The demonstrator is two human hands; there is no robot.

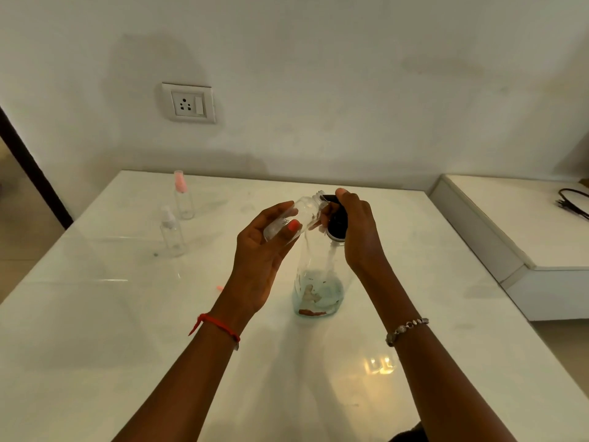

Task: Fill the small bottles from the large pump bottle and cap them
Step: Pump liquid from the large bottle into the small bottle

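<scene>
My left hand [264, 260] clamps the tilted small clear plastic bottle [294, 218] at the black pump spout [330, 199] of the large clear bottle [318, 282], right hand [360, 231] wrapped over its head; a misaligned mouth could spill liquid onto the glossy white table [127, 314].

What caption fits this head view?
Left hand tilts small bottle toward pump head under right hand.

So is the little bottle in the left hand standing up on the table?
No, the left hand holds the little bottle tilted in the air, its open neck at the black pump head of the large pump bottle.
</scene>
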